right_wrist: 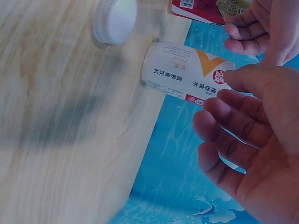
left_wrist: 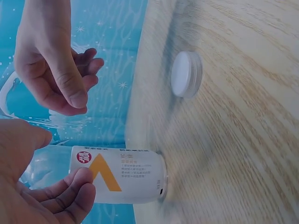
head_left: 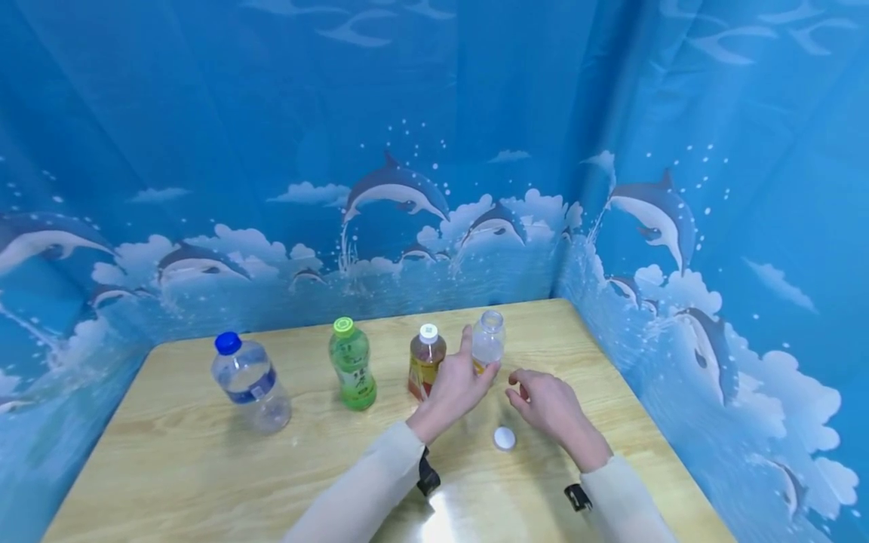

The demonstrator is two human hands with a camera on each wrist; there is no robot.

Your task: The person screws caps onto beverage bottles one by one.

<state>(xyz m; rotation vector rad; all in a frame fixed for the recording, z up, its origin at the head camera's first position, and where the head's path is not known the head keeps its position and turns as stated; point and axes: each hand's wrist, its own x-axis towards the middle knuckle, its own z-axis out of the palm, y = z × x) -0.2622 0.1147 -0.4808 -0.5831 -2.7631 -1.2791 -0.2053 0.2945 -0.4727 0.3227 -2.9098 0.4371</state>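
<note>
A clear, uncapped bottle [head_left: 489, 338] stands upright at the right of the table. In the left wrist view its white label [left_wrist: 135, 177] bears an orange chevron. My left hand [head_left: 456, 388] is beside this bottle, index finger extended and the other fingers bent. A gap shows between those fingers and the bottle in the right wrist view. To the bottle's right, my right hand [head_left: 551, 407] hovers with loosely bent fingers and nothing in them. Between the hands and nearer me, a white screw cap [head_left: 505, 438] lies on the wooden table [head_left: 204, 483].
Left of the uncapped bottle stands a brown drink bottle [head_left: 427, 354] with a white cap, partly behind my left hand. Farther left are a green bottle [head_left: 353, 366] and a large clear bottle [head_left: 253, 385] with a blue cap. Blue dolphin-print curtains [head_left: 285, 151] border the table.
</note>
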